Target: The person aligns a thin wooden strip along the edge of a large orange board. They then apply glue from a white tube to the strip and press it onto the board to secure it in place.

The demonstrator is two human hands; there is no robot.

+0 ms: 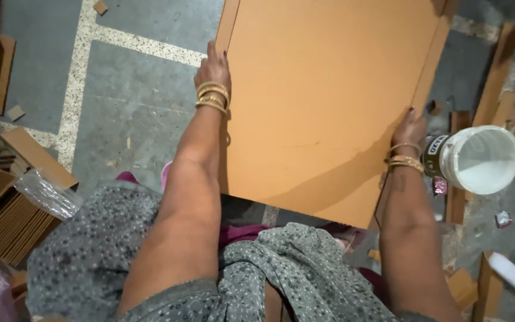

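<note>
A large flat orange-brown board (323,95) fills the middle of the head view, held up above a grey floor. My left hand (213,68) grips the board's left edge, fingers wrapped over it, gold bangles on the wrist. My right hand (409,126) holds the board's right edge lower down, also with bangles. A second board of the same colour lies under it, showing along the right side (433,59). My grey patterned clothing fills the bottom of the view.
A white plastic bucket (478,160) with white paste lies tilted just right of my right hand. Stacked thin brown strips (7,223) and a clear plastic bag (46,194) sit at the left. Wood offcuts (496,77) litter the right floor.
</note>
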